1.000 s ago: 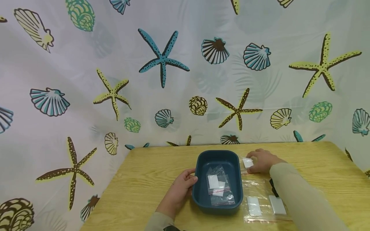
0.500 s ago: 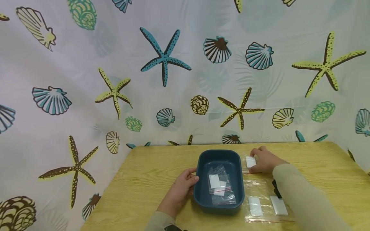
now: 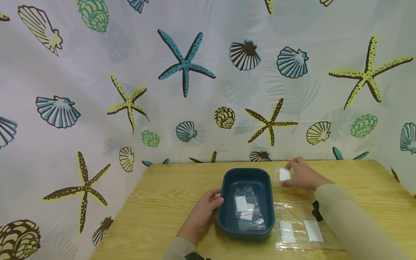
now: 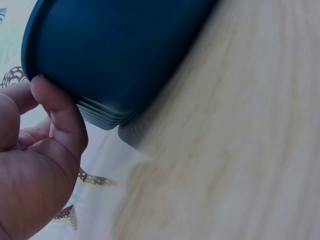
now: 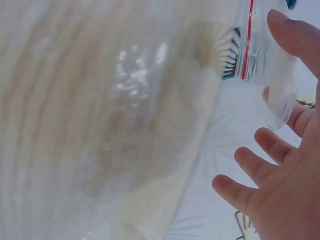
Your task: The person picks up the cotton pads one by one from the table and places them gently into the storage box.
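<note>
A dark blue rectangular plastic tub [image 3: 223,216] stands mid-table. My left hand [image 3: 203,213] grips its left wall, thumb at the rim and fingers outside, as the left wrist view also shows. Two clear zip bags, each with a white piece [image 3: 241,203] inside, overlap within the tub. Beyond its right side, my right hand [image 3: 302,175] pinches a small clear zip bag [image 3: 285,175] holding a white square. In the right wrist view that bag's red seal strip [image 5: 247,40] shows between thumb and index finger; the other fingers are spread.
Right of the tub, clear zip bags lie flat on the wooden table [image 3: 162,195], with white pieces [image 3: 286,232] visible inside; my right sleeve [image 3: 351,216] covers part of them. A shell-and-starfish curtain [image 3: 201,90] hangs behind the table's far edge.
My right hand has lifted the small zip bag slightly and shifted it a little right and away from the tub's side. The left hand and tub stay put.
</note>
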`<control>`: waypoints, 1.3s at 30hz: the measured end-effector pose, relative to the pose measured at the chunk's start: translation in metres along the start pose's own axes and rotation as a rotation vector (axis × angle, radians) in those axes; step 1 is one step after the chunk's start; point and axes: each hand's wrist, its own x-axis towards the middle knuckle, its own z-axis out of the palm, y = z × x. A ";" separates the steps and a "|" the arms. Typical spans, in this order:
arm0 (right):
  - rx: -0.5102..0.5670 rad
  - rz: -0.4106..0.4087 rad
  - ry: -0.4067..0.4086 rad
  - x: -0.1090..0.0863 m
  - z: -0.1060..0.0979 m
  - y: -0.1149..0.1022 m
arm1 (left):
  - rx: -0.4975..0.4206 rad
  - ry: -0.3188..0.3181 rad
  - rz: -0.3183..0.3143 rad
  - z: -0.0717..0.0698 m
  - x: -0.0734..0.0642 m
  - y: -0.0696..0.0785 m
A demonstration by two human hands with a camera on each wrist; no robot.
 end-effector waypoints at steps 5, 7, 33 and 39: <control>0.015 -0.044 0.019 -0.009 -0.006 -0.009 | 0.015 0.001 -0.008 0.000 0.002 0.000; 0.007 -0.064 0.027 -0.012 -0.009 -0.013 | 0.015 0.005 -0.014 0.000 0.002 0.000; -0.030 -0.261 0.086 -0.039 0.008 -0.093 | -0.018 0.004 0.006 0.001 0.000 0.001; -0.039 -0.287 0.115 -0.043 0.025 -0.109 | -0.013 0.000 0.013 0.002 -0.001 0.002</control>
